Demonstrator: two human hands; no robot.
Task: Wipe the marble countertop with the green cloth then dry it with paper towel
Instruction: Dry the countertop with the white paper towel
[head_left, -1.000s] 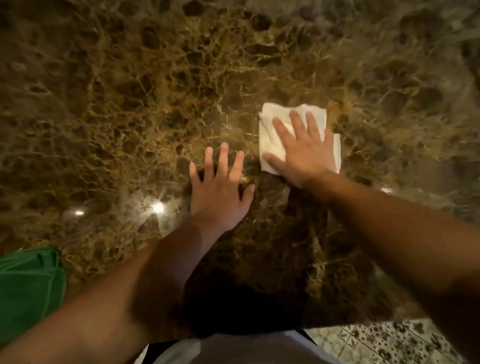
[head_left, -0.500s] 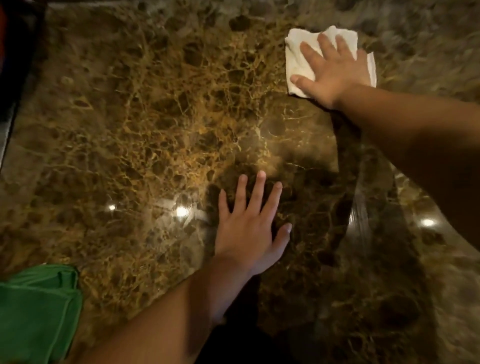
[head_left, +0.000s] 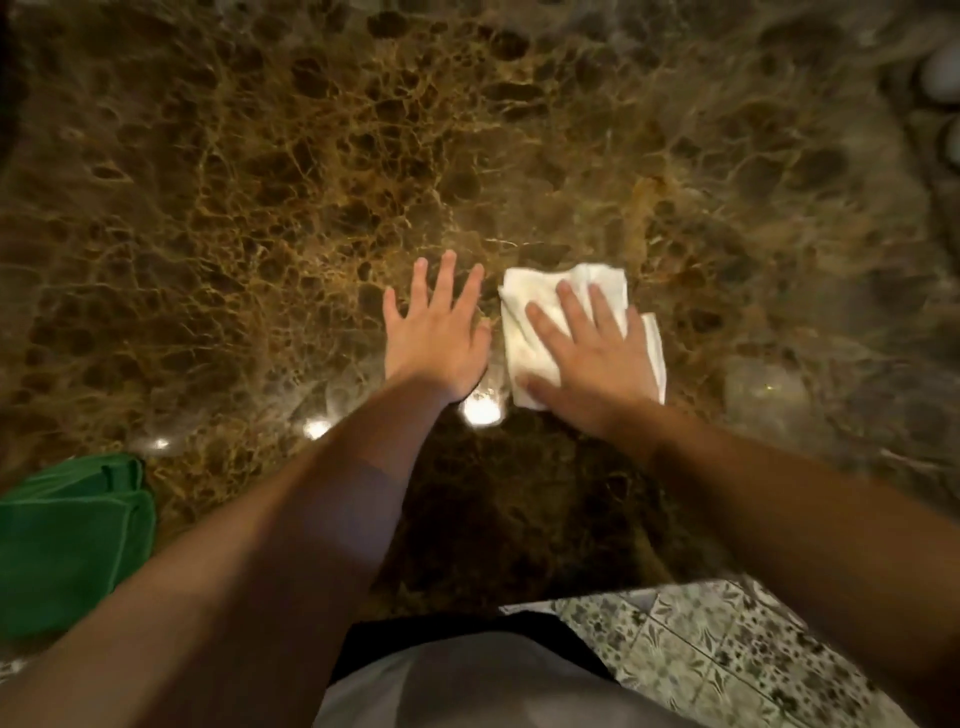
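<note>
The brown veined marble countertop (head_left: 260, 208) fills most of the view. My right hand (head_left: 592, 358) lies flat with fingers spread on a folded white paper towel (head_left: 524, 322), pressing it to the marble near the middle. Just left of the towel, my left hand (head_left: 434, 332) rests palm down on the bare stone, fingers apart, holding nothing. The folded green cloth (head_left: 67, 540) lies at the counter's near left edge, apart from both hands.
The counter's front edge runs near the bottom, with patterned floor tiles (head_left: 701, 644) beyond it at lower right. Pale round objects (head_left: 943, 78) sit blurred at the far right edge. Bright light reflections (head_left: 480, 410) shine between my wrists.
My right hand slid the paper towel away to the far right half a second ago, then back toward me beside my left hand. The left hand stayed planted.
</note>
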